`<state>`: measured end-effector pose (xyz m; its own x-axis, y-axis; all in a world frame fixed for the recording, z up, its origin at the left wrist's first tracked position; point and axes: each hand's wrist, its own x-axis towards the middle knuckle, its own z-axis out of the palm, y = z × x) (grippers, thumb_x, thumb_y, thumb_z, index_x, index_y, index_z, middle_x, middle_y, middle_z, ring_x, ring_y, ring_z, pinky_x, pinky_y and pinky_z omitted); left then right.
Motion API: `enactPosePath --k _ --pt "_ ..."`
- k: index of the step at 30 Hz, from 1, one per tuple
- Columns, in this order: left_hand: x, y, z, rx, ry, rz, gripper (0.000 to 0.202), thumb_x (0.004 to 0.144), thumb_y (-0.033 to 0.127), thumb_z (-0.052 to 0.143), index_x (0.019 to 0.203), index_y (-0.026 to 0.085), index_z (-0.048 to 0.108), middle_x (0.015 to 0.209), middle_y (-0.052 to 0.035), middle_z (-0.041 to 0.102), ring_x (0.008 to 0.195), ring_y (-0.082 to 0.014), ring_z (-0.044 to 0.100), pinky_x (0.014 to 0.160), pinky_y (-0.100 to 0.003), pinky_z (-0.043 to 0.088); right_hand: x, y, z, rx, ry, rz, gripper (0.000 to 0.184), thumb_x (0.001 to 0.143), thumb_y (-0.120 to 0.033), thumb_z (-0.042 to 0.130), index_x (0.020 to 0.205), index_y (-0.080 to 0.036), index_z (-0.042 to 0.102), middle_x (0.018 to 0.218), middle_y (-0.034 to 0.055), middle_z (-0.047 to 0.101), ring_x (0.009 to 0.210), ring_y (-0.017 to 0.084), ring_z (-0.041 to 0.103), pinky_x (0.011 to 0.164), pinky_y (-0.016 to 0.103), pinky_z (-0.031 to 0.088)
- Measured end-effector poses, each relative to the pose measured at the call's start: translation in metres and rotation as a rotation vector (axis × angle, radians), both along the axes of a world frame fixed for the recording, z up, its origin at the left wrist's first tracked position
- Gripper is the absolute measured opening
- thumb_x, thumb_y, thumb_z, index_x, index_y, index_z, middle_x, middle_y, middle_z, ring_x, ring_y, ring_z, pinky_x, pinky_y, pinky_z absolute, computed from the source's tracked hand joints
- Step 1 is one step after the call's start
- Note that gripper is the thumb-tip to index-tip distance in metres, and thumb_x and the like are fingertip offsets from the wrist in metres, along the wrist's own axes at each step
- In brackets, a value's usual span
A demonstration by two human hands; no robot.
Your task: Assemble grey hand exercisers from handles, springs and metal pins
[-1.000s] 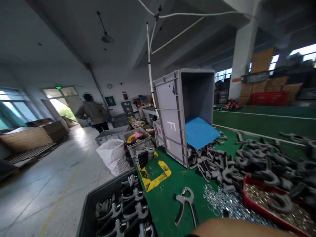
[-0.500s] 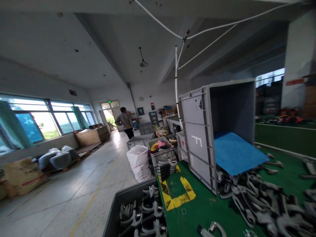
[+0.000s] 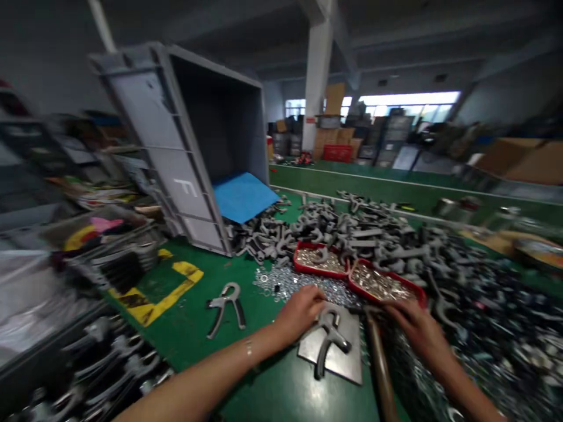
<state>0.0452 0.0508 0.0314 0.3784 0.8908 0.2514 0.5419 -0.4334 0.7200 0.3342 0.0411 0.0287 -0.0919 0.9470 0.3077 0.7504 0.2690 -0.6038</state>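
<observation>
My left hand (image 3: 302,308) is closed, with its fingers curled by the jaw of a grey spring clamp (image 3: 331,335) with black grips. What it pinches, if anything, is hidden. That clamp lies on a square metal plate (image 3: 343,351). My right hand (image 3: 411,319) reaches in from the right with fingers stretched out, close to the head of a hammer (image 3: 380,363) with a wooden handle and to the red tray (image 3: 424,298) of small metal parts. Another spring clamp (image 3: 225,308) lies on the green table, left of my left hand.
A second red tray (image 3: 301,268) stands behind loose nuts or washers (image 3: 285,281). Grey clamp parts (image 3: 365,228) are heaped at the back, dark small parts at right. A grey crate (image 3: 176,158) lies on its side with a blue sheet (image 3: 244,196). A bin of clamps (image 3: 105,357) stands lower left.
My view has swung right and down from the room to the table. Both hands have come into view, along with the metal plate, hammer and red trays.
</observation>
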Motion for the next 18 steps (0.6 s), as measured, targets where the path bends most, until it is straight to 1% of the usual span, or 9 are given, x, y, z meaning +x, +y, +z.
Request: enactPosePath --k 1,2,3,5,7,9,11,13,18 --pt "0.0 -0.004 -0.009 -0.108 -0.101 0.036 0.008 0.09 0.022 0.06 0.092 0.016 0.064 0.084 -0.0022 0.066 0.079 -0.0166 0.063 0.071 -0.028 0.051 0.005 -0.02 -0.004 -0.078 0.034 0.012 0.03 0.093 -0.046 0.055 0.098 -0.02 0.07 0.103 0.0066 0.072 0.097 0.024 0.067 0.09 0.043 0.052" --pt "-0.004 -0.007 -0.017 -0.207 -0.184 0.066 0.008 0.088 0.024 0.062 0.088 0.016 0.063 0.08 -0.001 0.065 0.074 -0.0162 0.062 0.068 -0.026 0.048 0.002 -0.034 -0.008 -0.157 0.092 0.029 0.03 0.092 -0.046 0.054 0.096 -0.021 0.071 0.1 0.0067 0.073 0.096 0.025 0.067 0.09 0.041 0.052" --pt "-0.01 -0.008 -0.024 -0.288 -0.241 0.08 0.011 0.086 0.027 0.063 0.085 0.016 0.062 0.076 -0.0002 0.064 0.071 -0.016 0.061 0.065 -0.025 0.046 -0.006 -0.043 -0.013 -0.225 0.156 0.037 0.03 0.09 -0.046 0.054 0.095 -0.022 0.07 0.098 0.0068 0.073 0.094 0.025 0.067 0.087 0.039 0.053" --pt "-0.019 -0.01 -0.032 -0.396 -0.294 0.088 0.018 0.084 0.034 0.063 0.081 0.016 0.062 0.072 0.0007 0.061 0.067 -0.0162 0.058 0.061 -0.025 0.042 -0.028 -0.046 -0.023 -0.301 0.237 0.009 0.027 0.088 -0.044 0.054 0.092 -0.021 0.068 0.09 0.0059 0.072 0.084 0.024 0.068 0.076 0.035 0.053" --pt "-0.019 -0.009 -0.037 -0.402 -0.275 0.081 0.021 0.085 0.037 0.061 0.079 0.017 0.061 0.073 0.0002 0.06 0.069 -0.0168 0.057 0.063 -0.026 0.04 -0.047 -0.039 -0.033 -0.314 0.249 -0.02 0.024 0.088 -0.042 0.054 0.084 -0.021 0.065 0.08 0.0039 0.07 0.074 0.022 0.066 0.067 0.031 0.051" --pt "-0.011 -0.006 -0.04 -0.345 -0.229 0.084 0.022 0.086 0.036 0.059 0.076 0.017 0.06 0.077 -0.0008 0.06 0.074 -0.0177 0.056 0.068 -0.027 0.039 -0.058 -0.027 -0.039 -0.314 0.235 -0.019 0.025 0.089 -0.041 0.052 0.079 -0.021 0.063 0.076 0.0025 0.069 0.071 0.02 0.064 0.065 0.029 0.048" --pt "-0.001 -0.003 -0.044 -0.282 -0.195 0.087 0.021 0.087 0.035 0.058 0.075 0.018 0.059 0.08 -0.0014 0.059 0.08 -0.0182 0.055 0.073 -0.028 0.039 -0.063 -0.014 -0.042 -0.321 0.22 -0.01 0.026 0.09 -0.041 0.051 0.078 -0.021 0.062 0.073 0.0014 0.068 0.068 0.019 0.062 0.063 0.028 0.047" --pt "0.005 0.0 -0.049 -0.259 -0.183 0.091 0.022 0.089 0.035 0.056 0.076 0.018 0.057 0.082 -0.0012 0.058 0.081 -0.018 0.054 0.073 -0.028 0.038 -0.064 -0.004 -0.044 -0.332 0.199 -0.001 0.027 0.092 -0.041 0.048 0.079 -0.021 0.061 0.071 0.0006 0.067 0.063 0.018 0.062 0.059 0.026 0.046" --pt "0.003 0.002 -0.056 -0.32 -0.22 0.087 0.023 0.09 0.036 0.057 0.075 0.018 0.056 0.082 0.0003 0.056 0.078 -0.016 0.053 0.071 -0.026 0.039 -0.065 0.009 -0.044 -0.352 0.086 0.032 0.031 0.096 -0.042 0.043 0.08 -0.021 0.06 0.071 0.0009 0.068 0.059 0.016 0.061 0.056 0.025 0.045"
